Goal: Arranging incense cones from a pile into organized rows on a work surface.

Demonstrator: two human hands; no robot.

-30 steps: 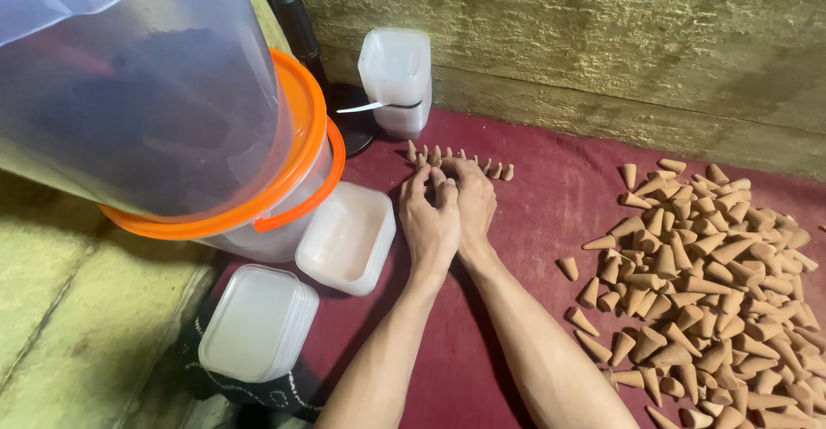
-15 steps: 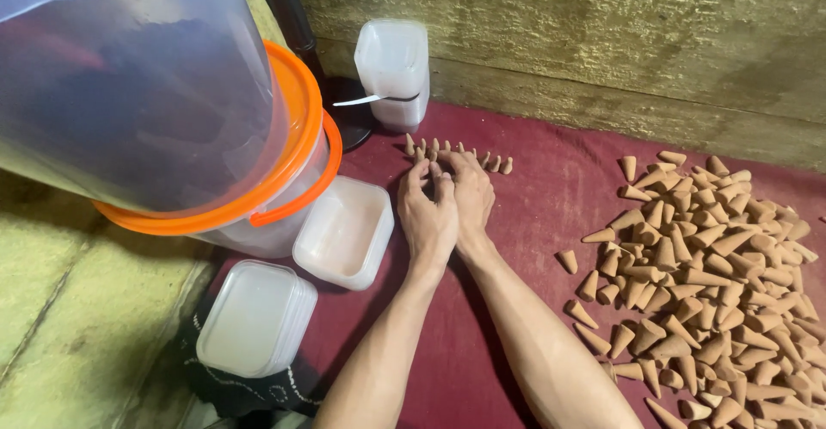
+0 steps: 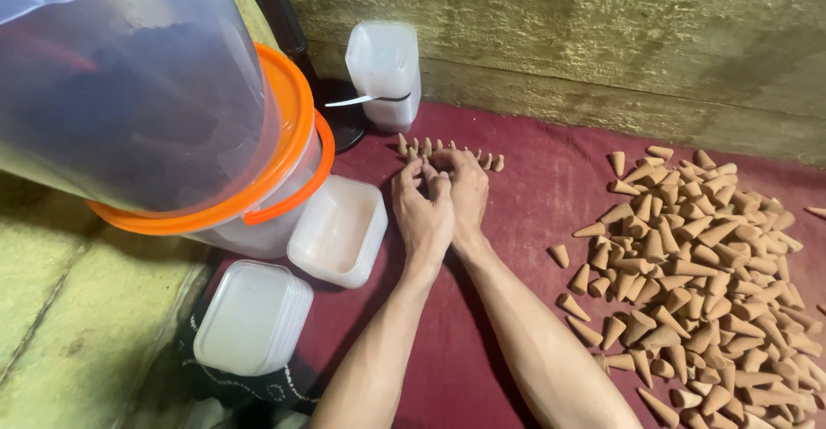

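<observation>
Both hands pressed together at the little row of cones, upper middle of the frame.

Left hand (image 3: pixel 422 214) and right hand (image 3: pixel 465 192) meet side by side, fingers curled over the standing row of cones (image 3: pixel 447 152) on the maroon cloth (image 3: pixel 533 222); whether they pinch one, I cannot tell. The cones look light, dry and brittle, likely best nipped low at the base. Loose cone pile (image 3: pixel 697 274) at right.
</observation>
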